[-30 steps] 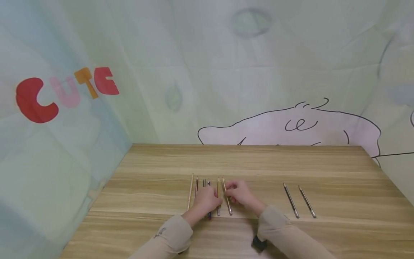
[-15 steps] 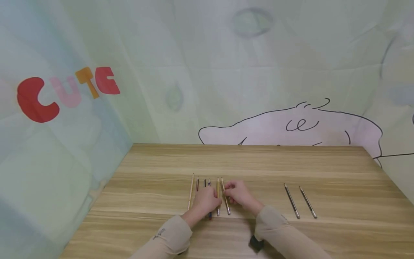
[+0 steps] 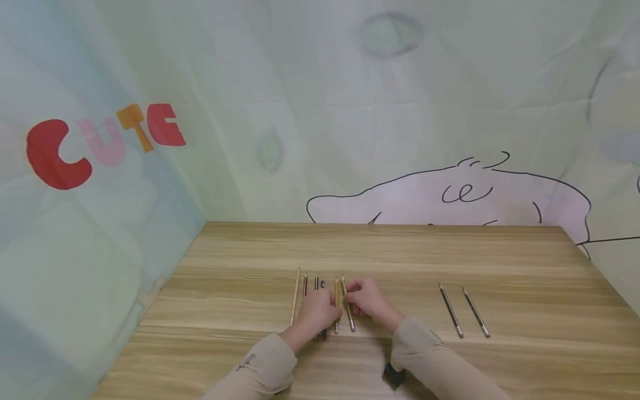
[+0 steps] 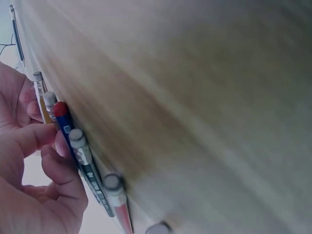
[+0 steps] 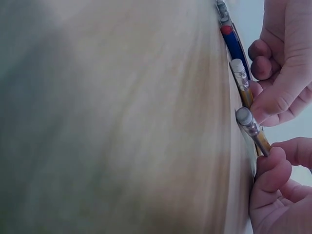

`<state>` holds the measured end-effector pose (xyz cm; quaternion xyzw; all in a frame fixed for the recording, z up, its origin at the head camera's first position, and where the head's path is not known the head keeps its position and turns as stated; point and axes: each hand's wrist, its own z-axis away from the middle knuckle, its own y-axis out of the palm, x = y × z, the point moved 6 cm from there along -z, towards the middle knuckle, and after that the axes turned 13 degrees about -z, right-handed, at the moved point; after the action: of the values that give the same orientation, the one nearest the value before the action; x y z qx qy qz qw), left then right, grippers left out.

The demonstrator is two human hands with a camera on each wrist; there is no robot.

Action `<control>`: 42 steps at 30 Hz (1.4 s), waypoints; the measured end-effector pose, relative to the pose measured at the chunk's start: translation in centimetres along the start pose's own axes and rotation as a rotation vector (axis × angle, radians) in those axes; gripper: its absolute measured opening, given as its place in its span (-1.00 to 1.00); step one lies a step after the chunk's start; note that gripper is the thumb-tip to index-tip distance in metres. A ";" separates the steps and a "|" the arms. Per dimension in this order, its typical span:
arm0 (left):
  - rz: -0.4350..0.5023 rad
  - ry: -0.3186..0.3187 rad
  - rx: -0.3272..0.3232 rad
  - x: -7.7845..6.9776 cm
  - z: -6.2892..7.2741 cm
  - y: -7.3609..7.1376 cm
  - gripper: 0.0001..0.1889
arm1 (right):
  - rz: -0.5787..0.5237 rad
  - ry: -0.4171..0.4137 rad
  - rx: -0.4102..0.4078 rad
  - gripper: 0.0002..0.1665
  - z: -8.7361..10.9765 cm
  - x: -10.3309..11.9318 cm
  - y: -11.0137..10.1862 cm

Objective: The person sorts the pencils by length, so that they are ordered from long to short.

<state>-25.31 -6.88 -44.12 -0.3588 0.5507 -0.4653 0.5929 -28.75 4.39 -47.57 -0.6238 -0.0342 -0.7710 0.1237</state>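
In the head view my left hand [image 3: 317,308] reaches over a row of pencils and pinches a yellow pencil [image 3: 336,294] between thumb and finger. Just right of it, my right hand [image 3: 372,300] pinches a gold-yellow pencil [image 3: 350,316], which lies slightly slanted. The right wrist view shows both silver eraser ends near the tabletop, with a gap between them. Left of these, partly under my left hand, lie a blue pencil with a red end [image 4: 62,117], a dark green pencil [image 4: 90,170], a dark red pencil [image 3: 305,283] and a light wooden pencil [image 3: 295,294].
Two dark pencils, one [image 3: 451,310] and another [image 3: 476,312], lie apart on the right of the wooden table [image 3: 400,250]. A black block-like item [image 3: 394,375] shows at the right cuff. A printed curtain [image 3: 280,83] borders the table's back and left.
My right hand has shifted a little left with the gold-yellow pencil, closer to the yellow one. The yellow pencil has moved slightly left with my left hand.
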 end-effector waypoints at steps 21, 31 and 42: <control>-0.004 -0.015 -0.018 0.3 -0.1 0.1 -0.78 | 0.063 0.042 -0.026 -0.79 -0.1 0.0 0.2; -0.019 -0.008 -0.025 0.2 0.0 -0.2 -0.76 | 0.126 0.010 -0.007 -0.79 0.2 0.6 0.5; -0.034 -0.006 -0.019 0.2 0.1 -0.3 -0.75 | 0.207 -0.069 0.025 -0.74 0.4 1.1 1.1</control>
<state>-25.27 -7.17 -43.92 -0.3751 0.5469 -0.4691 0.5832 -28.30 3.22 -46.53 -0.6484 0.0167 -0.7318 0.2091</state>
